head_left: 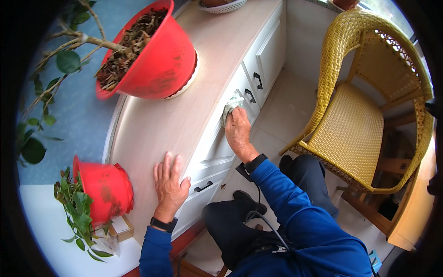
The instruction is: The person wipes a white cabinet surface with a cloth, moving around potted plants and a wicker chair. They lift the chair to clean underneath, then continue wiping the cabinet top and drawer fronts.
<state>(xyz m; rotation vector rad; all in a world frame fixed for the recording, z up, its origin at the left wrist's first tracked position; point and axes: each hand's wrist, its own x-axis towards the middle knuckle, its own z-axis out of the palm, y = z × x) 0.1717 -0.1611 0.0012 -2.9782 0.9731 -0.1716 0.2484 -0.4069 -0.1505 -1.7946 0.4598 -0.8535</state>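
Observation:
A crumpled pale green-and-white cloth (232, 107) is bunched in my right hand (239, 130). That hand presses it against the upper front of a white cabinet (210, 159), beside the black handles. My left hand (171, 183) lies flat on the light wood cabinet top (154, 131), fingers spread, holding nothing, close to the front edge. Below it on the cabinet front is a black handle (203, 186).
A large red pot (159, 60) with a branching plant stands on the cabinet top. Nearer is a smaller red pot (108, 191) with leaves, beside a small cardboard box (122, 228). A yellow wicker chair (353, 129) stands at the right, next to a wooden table (410, 207).

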